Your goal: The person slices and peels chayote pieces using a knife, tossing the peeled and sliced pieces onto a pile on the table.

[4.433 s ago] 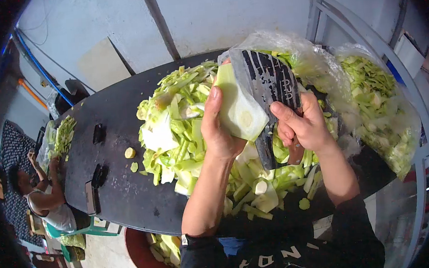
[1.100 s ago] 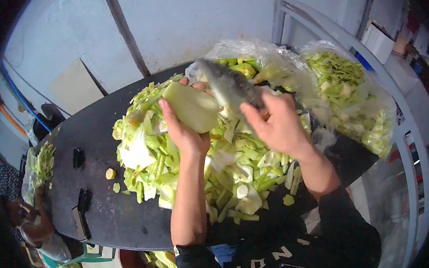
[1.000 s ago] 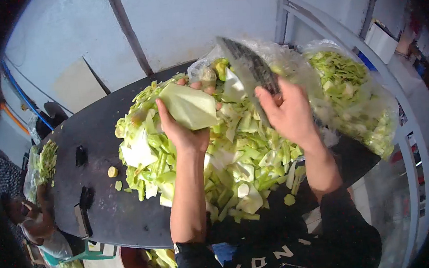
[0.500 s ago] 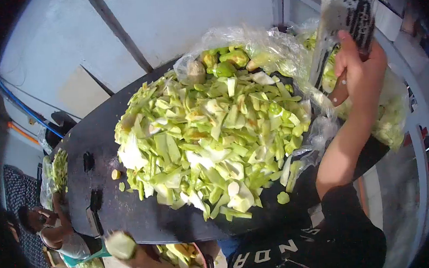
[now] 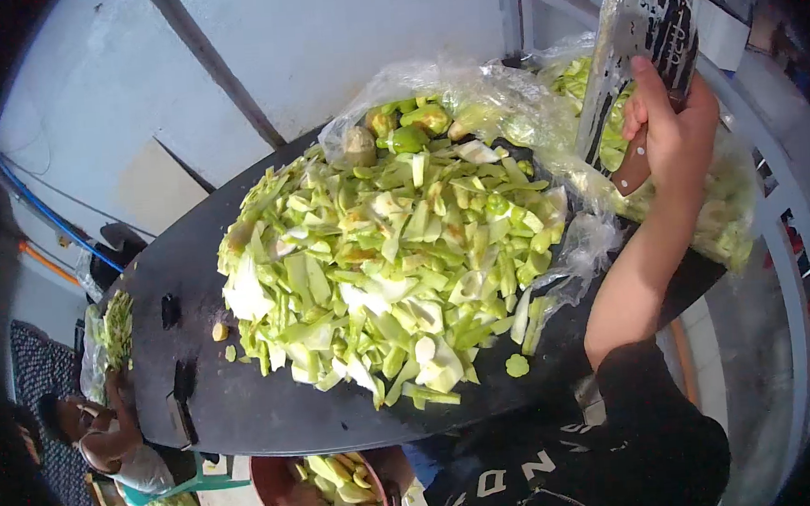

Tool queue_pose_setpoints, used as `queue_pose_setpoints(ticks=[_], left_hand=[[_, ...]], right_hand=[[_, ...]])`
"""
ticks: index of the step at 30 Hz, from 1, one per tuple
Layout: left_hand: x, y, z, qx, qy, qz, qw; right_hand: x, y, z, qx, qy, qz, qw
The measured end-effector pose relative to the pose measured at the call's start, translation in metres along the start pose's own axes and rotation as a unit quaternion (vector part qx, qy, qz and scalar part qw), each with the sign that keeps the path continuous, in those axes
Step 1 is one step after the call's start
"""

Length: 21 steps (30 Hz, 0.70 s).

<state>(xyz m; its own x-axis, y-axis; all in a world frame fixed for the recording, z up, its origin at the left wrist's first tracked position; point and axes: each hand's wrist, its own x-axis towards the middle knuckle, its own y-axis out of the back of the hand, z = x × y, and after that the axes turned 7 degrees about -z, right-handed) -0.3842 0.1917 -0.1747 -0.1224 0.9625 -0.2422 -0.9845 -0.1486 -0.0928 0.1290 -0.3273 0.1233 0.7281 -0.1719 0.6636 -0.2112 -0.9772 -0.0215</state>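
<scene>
My right hand (image 5: 676,130) is closed round the wooden handle of a broad cleaver (image 5: 638,44), its blade pointing up at the upper right. Low in the view, my left hand (image 5: 302,505) is over the left side of a red tub (image 5: 267,479) of pale green vegetable pieces (image 5: 340,484); its fingers are blurred and partly lost against the tub. A big heap of green and whitish peelings (image 5: 378,273) lies on the black table (image 5: 247,402). Whole green vegetables (image 5: 408,127) sit in an open clear plastic bag (image 5: 497,90) behind the heap.
A second bag of green peelings (image 5: 732,214) stands at the right, beside a grey metal railing (image 5: 801,275). Dark objects (image 5: 170,310) lie on the table's left part. Another person (image 5: 120,451) sits at the far left end, hands near more greens (image 5: 117,326).
My left hand has carried the peeled piece down from above the heap to the red tub, and the piece is no longer distinct in it. My right hand has raised the cleaver to the upper right.
</scene>
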Motion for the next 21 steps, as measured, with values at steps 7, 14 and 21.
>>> queue_pose_setpoints(ticks=[7, 14, 21], left_hand=[[-0.179, -0.175, 0.157, -0.118, -0.422, -0.363, 0.822], [-0.254, -0.381, 0.154, 0.391, -0.521, -0.537, 0.537], [-0.298, -0.566, 0.109, 0.328, -0.521, -0.652, 0.441]], right_hand=[[0.000, 0.001, -0.004, 0.006, 0.009, 0.015, 1.000], [-0.008, -0.004, -0.023, 0.050, -0.022, 0.032, 0.998], [-0.003, -0.006, -0.017, 0.064, 0.007, 0.023, 0.998]])
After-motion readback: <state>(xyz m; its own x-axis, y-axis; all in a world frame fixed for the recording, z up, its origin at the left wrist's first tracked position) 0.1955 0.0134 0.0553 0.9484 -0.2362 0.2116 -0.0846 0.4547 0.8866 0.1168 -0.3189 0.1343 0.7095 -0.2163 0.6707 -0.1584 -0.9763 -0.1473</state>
